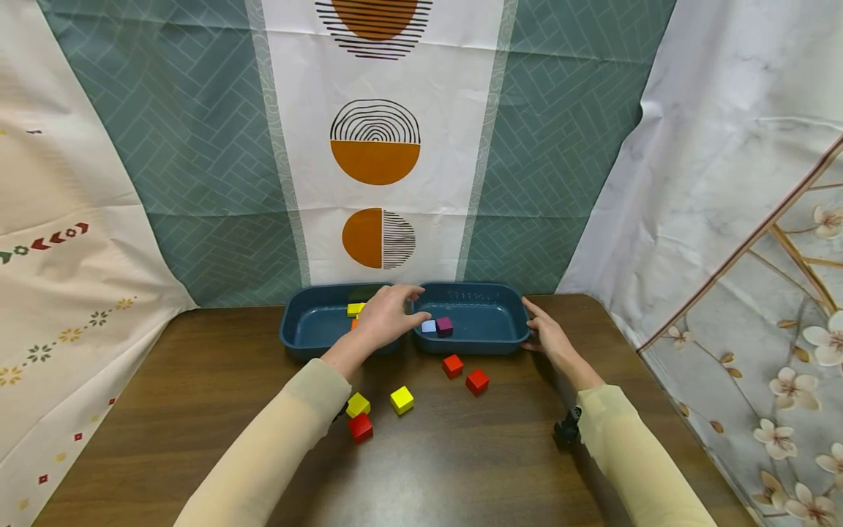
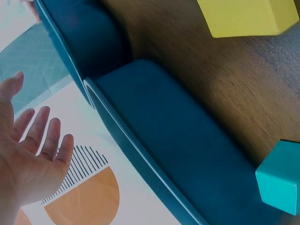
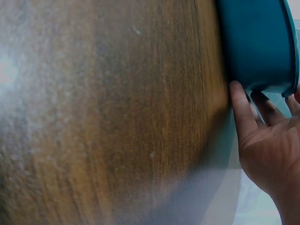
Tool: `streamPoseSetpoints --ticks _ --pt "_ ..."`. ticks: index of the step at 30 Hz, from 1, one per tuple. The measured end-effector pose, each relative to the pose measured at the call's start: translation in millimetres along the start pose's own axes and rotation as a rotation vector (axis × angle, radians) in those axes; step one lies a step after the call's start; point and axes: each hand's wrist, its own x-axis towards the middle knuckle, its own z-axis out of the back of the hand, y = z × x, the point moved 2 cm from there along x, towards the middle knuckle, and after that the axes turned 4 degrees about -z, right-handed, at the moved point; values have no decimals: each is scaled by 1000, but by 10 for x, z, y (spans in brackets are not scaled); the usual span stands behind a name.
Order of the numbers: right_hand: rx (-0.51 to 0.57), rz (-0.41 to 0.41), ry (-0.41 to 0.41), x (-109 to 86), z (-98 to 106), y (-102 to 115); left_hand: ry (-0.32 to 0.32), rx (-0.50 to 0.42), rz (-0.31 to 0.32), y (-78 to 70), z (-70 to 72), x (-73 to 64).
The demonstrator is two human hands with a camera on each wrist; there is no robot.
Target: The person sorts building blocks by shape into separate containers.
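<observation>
Two dark blue trays stand end to end by the back curtain, the left tray (image 1: 296, 344) and the right tray (image 1: 487, 346). Over their junction hovers my left hand (image 1: 387, 316), its fingers spread with nothing between them in the left wrist view. My right hand (image 1: 550, 335) touches the outer end of the right tray with extended fingers. Inside the right tray lie a purple cube (image 1: 444, 326) and a pale blue block (image 1: 429, 326). A yellow block (image 1: 356, 309) and a bit of orange show in the left tray, partly hidden by my left hand.
On the wooden table (image 1: 461, 454) before the trays lie red cubes (image 1: 477, 381) and yellow cubes (image 1: 402, 400), some near my left forearm. A teal cube (image 2: 280, 180) sits by the left tray in the left wrist view. Curtains (image 1: 566, 146) bound the table.
</observation>
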Motion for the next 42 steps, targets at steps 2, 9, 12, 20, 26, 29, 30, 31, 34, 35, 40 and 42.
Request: streamPoseSetpoints --ticks 2,9,12,20,26,29,30,31,34,35,40,42 --pt "-20 7 -9 34 14 -56 -6 -16 -8 -1 14 -16" --pt "-55 21 -26 94 32 -141 -19 -82 -21 12 71 -90" --pt "-51 17 -25 92 33 -137 -22 -111 -17 19 119 -134" --pt "-49 7 -38 94 36 -141 -44 -121 -63 53 262 -237" --pt "-54 9 -32 87 41 -137 -56 -116 -58 73 387 -336" --pt "-54 12 -31 86 44 -138 -68 -116 -59 91 434 -377" --pt "-54 12 -30 88 45 -139 -71 -115 -62 98 446 -392" --pt "-54 10 -32 88 46 -141 -74 -113 -65 105 457 -405" --pt "-56 7 -33 90 45 -141 -81 -115 -74 116 496 -455" --pt "-55 7 -34 91 44 -141 -83 -113 -77 117 509 -471" --pt "-48 7 -33 85 36 -143 -95 -104 -85 112 567 -543" --pt "-46 7 -38 88 34 -148 -98 -99 -89 108 586 -569"
